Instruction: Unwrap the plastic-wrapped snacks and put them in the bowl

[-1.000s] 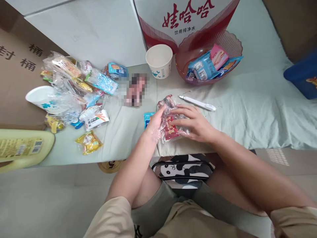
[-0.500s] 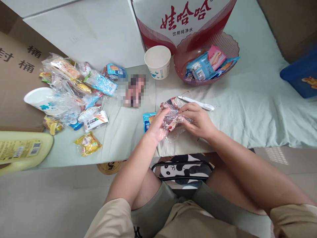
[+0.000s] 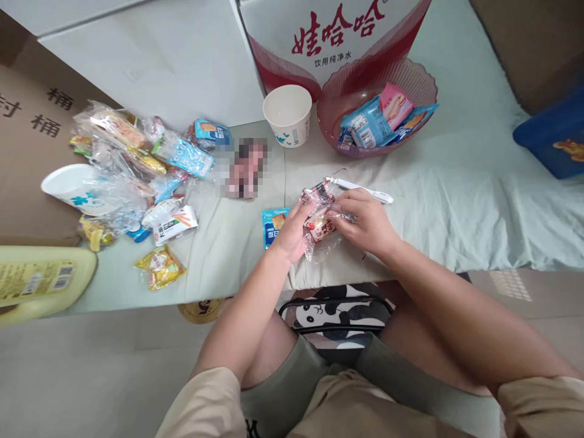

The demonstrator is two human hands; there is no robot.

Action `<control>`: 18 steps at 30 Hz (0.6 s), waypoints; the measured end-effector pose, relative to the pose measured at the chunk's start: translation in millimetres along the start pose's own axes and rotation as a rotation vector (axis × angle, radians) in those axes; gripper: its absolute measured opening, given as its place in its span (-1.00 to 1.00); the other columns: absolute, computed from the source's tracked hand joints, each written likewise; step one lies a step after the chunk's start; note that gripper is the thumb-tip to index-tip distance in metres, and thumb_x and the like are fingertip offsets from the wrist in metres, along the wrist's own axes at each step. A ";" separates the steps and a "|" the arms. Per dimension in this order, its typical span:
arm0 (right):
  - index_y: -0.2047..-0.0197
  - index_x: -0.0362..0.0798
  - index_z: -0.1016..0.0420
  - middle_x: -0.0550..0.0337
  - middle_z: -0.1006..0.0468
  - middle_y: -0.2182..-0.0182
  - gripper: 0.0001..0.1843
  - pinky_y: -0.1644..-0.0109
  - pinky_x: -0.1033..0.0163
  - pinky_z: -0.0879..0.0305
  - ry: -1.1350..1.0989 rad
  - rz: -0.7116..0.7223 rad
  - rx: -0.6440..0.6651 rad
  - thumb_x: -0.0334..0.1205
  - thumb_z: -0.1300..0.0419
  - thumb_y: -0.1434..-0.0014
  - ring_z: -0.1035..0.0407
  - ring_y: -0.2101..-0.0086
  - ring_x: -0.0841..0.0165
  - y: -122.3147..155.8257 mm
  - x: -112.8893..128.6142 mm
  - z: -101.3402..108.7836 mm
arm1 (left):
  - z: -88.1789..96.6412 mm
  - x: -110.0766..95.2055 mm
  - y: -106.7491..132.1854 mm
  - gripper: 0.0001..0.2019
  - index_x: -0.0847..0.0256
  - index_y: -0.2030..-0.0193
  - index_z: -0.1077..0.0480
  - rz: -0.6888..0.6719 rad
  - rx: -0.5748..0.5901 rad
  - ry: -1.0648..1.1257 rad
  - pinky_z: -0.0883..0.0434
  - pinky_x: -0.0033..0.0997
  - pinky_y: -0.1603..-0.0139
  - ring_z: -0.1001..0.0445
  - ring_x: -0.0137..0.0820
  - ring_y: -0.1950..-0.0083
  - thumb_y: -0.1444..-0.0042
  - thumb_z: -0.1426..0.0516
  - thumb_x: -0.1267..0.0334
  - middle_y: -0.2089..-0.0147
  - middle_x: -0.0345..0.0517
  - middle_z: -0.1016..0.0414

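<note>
Between my two hands is a clear plastic snack wrapper (image 3: pixel 320 227) with red print, held just above the cloth near the front edge. My left hand (image 3: pixel 292 234) pinches its left side, and my right hand (image 3: pixel 362 222) grips its right side with the fingers curled. Part of the wrapper is hidden behind my fingers. Right behind my right hand lies a white utility knife (image 3: pixel 379 194). A small blue snack packet (image 3: pixel 272 224) lies beside my left hand, partly covered by it.
A pink ribbed bowl (image 3: pixel 333 131) holds several packets, next to a white paper tub (image 3: pixel 287 115). Heaped at the left are several wrapped snacks (image 3: pixel 182 155) around a tipped paper tub (image 3: pixel 68 188). A yellow jug (image 3: pixel 50 280) stands front left; a blue container (image 3: pixel 547 140) is at right.
The wrapper has been turned and spread between my hands, so its red printing now shows more. My hands stay in nearly the same place. The view has shifted slightly.
</note>
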State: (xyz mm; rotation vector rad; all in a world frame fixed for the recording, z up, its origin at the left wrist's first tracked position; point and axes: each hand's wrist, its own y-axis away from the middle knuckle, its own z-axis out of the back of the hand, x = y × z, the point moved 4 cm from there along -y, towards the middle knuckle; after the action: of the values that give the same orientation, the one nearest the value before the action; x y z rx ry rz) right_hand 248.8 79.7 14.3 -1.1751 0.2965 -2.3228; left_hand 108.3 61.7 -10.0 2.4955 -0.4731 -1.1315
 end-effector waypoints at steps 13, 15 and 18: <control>0.47 -0.02 -0.41 0.08 -0.50 0.38 -0.71 0.14 0.08 -0.27 -0.036 -0.016 0.100 -0.13 -0.11 -0.27 -0.35 0.31 0.23 -1.0 0.3 -0.1 | 1.4 -0.7 0.5 -0.68 0.23 0.09 -0.51 0.009 -0.037 -0.056 -0.52 -0.13 -0.08 -0.65 -0.14 0.06 0.03 -0.31 0.25 0.20 -0.07 -0.67; 0.46 -0.02 -0.42 0.08 -0.50 0.38 -0.71 0.15 0.08 -0.27 -0.038 -0.015 0.099 -0.13 -0.11 -0.28 -0.35 0.32 0.23 -0.9 0.4 -0.4 | 1.4 -0.7 0.4 -0.69 0.23 0.11 -0.51 0.014 -0.036 -0.055 -0.53 -0.13 -0.06 -0.65 -0.14 0.08 0.04 -0.31 0.25 0.22 -0.06 -0.67; 0.46 -0.01 -0.42 0.08 -0.51 0.38 -0.71 0.16 0.09 -0.28 -0.033 -0.013 0.093 -0.13 -0.11 -0.28 -0.36 0.32 0.23 -0.4 0.5 -1.0 | 1.4 -0.5 0.6 -0.70 0.23 0.13 -0.51 0.025 -0.046 -0.045 -0.53 -0.13 -0.04 -0.66 -0.13 0.09 0.04 -0.30 0.25 0.22 -0.04 -0.67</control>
State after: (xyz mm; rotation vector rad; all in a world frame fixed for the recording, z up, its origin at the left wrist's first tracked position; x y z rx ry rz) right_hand 247.6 79.7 14.2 -1.1711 0.1675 -2.2997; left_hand 106.9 61.1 -10.3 2.4231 -0.4837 -1.1773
